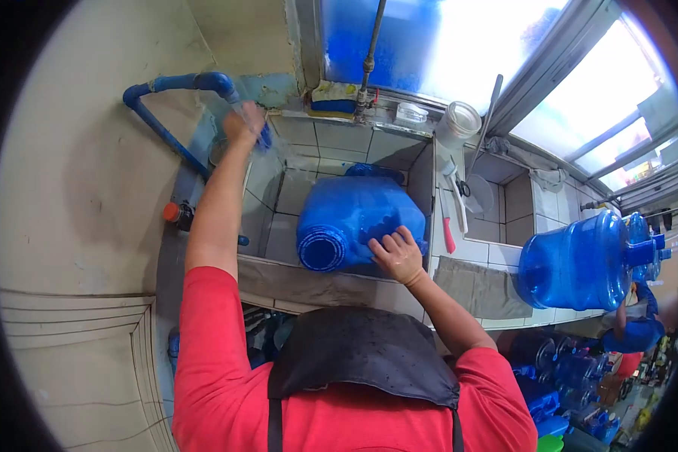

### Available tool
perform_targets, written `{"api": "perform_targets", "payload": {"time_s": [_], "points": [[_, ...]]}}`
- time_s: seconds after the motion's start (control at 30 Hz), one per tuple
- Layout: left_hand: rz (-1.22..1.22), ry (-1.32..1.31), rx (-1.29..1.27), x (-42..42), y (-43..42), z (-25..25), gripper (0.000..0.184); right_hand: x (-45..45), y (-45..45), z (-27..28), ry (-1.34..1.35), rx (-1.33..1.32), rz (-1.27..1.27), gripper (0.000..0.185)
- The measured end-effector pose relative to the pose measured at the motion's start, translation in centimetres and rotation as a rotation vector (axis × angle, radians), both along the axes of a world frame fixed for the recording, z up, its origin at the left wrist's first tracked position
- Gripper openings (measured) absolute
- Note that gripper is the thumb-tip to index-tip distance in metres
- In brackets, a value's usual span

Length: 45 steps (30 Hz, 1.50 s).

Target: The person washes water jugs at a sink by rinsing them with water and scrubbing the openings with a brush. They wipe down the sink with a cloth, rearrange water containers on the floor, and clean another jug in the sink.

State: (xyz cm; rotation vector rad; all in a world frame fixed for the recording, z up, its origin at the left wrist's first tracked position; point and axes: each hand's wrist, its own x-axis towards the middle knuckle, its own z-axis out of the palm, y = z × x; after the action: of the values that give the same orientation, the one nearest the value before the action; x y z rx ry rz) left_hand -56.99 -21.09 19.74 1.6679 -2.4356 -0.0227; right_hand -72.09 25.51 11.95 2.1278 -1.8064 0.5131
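Observation:
A large blue water jug [361, 215] lies on its side in the tiled sink [267, 203], its open mouth facing me. My right hand [399, 258] grips the jug's near right side with curled fingers. My left hand [245, 124] is raised at the sink's far left corner, beneath the end of a blue pipe [177, 84]. It is smeared by motion, so its grip is unclear. A small blurred blue thing [264, 136] shows beside its fingers. Behind the jug lies another blue item [374, 172], partly hidden.
Right of the sink lie a red-handled knife [449, 235] and a white-handled brush [456, 197]. A white tub [458, 123] stands on the ledge. Another blue jug [569, 260] lies on the right counter, near a grey cloth [481, 286]. Another person [634, 328] is at far right.

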Motion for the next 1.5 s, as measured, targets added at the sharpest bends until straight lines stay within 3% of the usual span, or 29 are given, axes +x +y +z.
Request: {"api": "perform_targets", "payload": {"time_s": [0.03,0.07,0.1,0.13,0.2,0.33,0.4,0.47,0.5,0.53,0.6,0.67,0.73,0.77,0.8,0.83,0.87,0.93,0.97,1.03,1.17,1.23,1.5], "points": [[-0.069,0.102,-0.087,0.3,-3.9,-2.6,0.041,-0.2,0.3,0.4,-0.013,0.001,-0.013,0.041],[-0.136,0.205,-0.172,0.2,-3.8,-2.1,0.039,-0.2,0.3,0.9,-0.016,0.006,-0.014,0.041],[-0.406,-0.216,-0.336,-0.1,-4.1,-1.2,0.039,-0.4,0.0,1.4,-0.037,0.047,-0.048,0.04],[-0.407,-0.216,-0.335,-0.5,-2.5,-0.1,0.039,-0.6,-0.3,2.0,-0.059,0.086,-0.084,0.039],[-0.61,-0.388,-0.01,-1.3,1.0,1.7,0.041,-0.8,-2.6,2.9,-0.086,0.105,-0.128,0.038],[-0.653,-0.162,0.118,0.9,4.5,0.9,0.042,-1.8,-9.1,4.4,-0.233,0.099,-0.335,0.032],[-0.677,-0.107,0.201,2.5,6.3,3.1,0.039,-3.1,-11.9,5.2,-0.306,0.107,-0.4,0.032],[-0.65,0.282,0.474,5.0,6.2,3.1,0.05,-4.1,-14.1,6.3,-0.37,0.204,-0.505,0.041],[-0.645,0.291,0.465,5.8,6.6,3.0,0.05,-3.9,-14.6,6.7,-0.318,0.083,-0.504,0.054],[-0.613,0.334,0.526,6.5,7.2,3.1,0.051,-3.3,-15.3,7.1,-0.312,0.079,-0.495,0.054],[-0.573,0.384,0.587,7.7,8.7,2.7,0.054,-1.4,-17.0,7.7,-0.437,-0.267,-0.279,0.06],[-0.661,0.63,0.76,8.0,10.7,0.9,0.053,1.9,-18.0,7.1,-0.487,-0.242,-0.166,0.058],[-0.658,0.752,0.863,8.0,11.9,-1.4,0.055,5.4,-18.9,6.2,-1.072,0.198,-0.081,0.052],[-0.599,0.928,0.885,8.0,12.3,-2.8,0.054,6.4,-19.5,5.7,-1.07,0.204,-0.08,0.052],[-0.537,1.103,0.902,8.0,12.7,-4.1,0.054,7.3,-20.1,5.2,-1.427,0.326,-0.128,0.05],[-0.491,1.099,0.73,8.0,13.3,-4.2,0.055,7.8,-20.6,4.7,-1.782,0.45,-0.18,0.048],[-0.489,1.102,0.73,8.2,13.9,-4.2,0.055,7.9,-21.1,4.2,-1.78,0.452,-0.181,0.048],[-0.366,1.002,0.312,8.4,15.2,-3.8,0.054,8.0,-22.1,4.0,-1.953,0.407,-0.179,0.052],[-0.367,1.003,0.316,8.5,15.7,-3.7,0.054,8.1,-22.5,4.3,-1.953,0.407,-0.183,0.052],[-0.398,0.797,-0.157,8.4,16.5,-2.9,0.049,8.5,-23.4,5.0,-1.812,0.309,-0.287,0.048],[-0.388,0.734,-0.299,9.0,17.0,0.4,0.044,9.2,-25.5,6.0,-1.638,0.252,-0.265,0.047],[-0.547,0.656,-0.353,9.4,17.1,1.4,0.041,9.6,-26.4,6.5,-1.663,0.185,-0.318,0.05],[-0.594,0.566,-0.38,10.5,19.1,3.3,0.036,10.9,-26.4,8.3,-1.901,0.269,-0.282,0.04]]}}
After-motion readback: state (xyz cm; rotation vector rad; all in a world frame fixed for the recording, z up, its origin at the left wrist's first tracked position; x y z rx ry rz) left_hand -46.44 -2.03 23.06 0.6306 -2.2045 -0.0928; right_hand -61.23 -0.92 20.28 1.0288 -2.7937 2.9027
